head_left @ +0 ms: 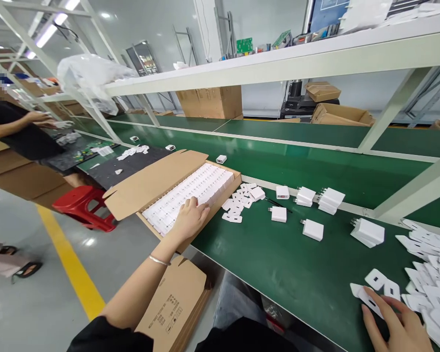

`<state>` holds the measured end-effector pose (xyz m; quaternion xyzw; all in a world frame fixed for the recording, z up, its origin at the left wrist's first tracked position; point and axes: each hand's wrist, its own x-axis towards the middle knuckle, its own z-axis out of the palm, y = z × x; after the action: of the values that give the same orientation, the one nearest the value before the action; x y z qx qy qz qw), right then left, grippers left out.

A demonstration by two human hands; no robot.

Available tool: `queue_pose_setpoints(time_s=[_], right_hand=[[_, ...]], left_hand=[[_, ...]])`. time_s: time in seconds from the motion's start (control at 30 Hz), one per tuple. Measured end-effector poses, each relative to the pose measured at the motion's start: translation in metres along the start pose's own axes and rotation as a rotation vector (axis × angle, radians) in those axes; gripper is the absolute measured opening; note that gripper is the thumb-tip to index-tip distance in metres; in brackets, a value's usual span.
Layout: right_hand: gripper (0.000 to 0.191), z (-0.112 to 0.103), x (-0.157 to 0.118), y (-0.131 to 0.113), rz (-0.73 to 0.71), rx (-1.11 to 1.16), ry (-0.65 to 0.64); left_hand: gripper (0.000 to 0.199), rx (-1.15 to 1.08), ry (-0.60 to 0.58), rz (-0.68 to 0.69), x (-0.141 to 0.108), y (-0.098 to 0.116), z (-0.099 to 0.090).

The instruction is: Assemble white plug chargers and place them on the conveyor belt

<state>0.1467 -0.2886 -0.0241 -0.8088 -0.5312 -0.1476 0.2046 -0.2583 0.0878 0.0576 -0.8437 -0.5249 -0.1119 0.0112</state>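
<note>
My left hand (191,218) lies on the white blocks in the open cardboard box (220,198). Its fingers are bent down, and their tips are partly hidden. Tightly packed rows of white charger-like blocks (205,183) fill this box. At the lower right, my right hand (401,322) has its fingers closed at a thin white plate with a slot (370,302). Something black (382,326) shows beneath these fingers. Two more slotted plates (383,283) lie just beyond it, beside a large heap of white plates (434,288).
Several white chargers (313,230) with prongs stand on the green bench (249,254). Near the box lie loose plates (238,200) and a thin black tool (278,204). Flattened cartons (176,303) are below. A shelf (264,68) spans above. A co-worker (18,124) and red stool (84,205) are left.
</note>
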Motion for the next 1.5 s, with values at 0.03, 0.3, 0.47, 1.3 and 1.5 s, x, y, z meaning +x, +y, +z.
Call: queue_pose_setpoints(time_s=[0.03,0.3,0.47,1.3,1.5], right_hand=[[0.057,-0.001,0.002,-0.002,-0.003,0.010,-0.002],[0.051,0.007,0.022,-0.013,-0.023,0.139,0.059],[0.040,-0.012,0.024,-0.034,0.039,0.278,0.083],[0.009,-0.066,0.060,-0.158,0.162,1.487,0.115],[0.036,-0.044,0.065,-0.137,0.345,0.991,-0.032]], left_hand=[[0.041,0.025,0.054,-0.002,0.001,0.008,-0.001],[0.038,-0.169,0.030,0.421,0.013,0.165,0.026],[0.054,-0.191,-0.145,0.429,0.036,0.223,0.055],[0.049,-1.512,-0.354,0.745,-0.063,0.187,-0.022],[0.049,-1.549,-0.364,0.702,-0.066,0.187,-0.021]])
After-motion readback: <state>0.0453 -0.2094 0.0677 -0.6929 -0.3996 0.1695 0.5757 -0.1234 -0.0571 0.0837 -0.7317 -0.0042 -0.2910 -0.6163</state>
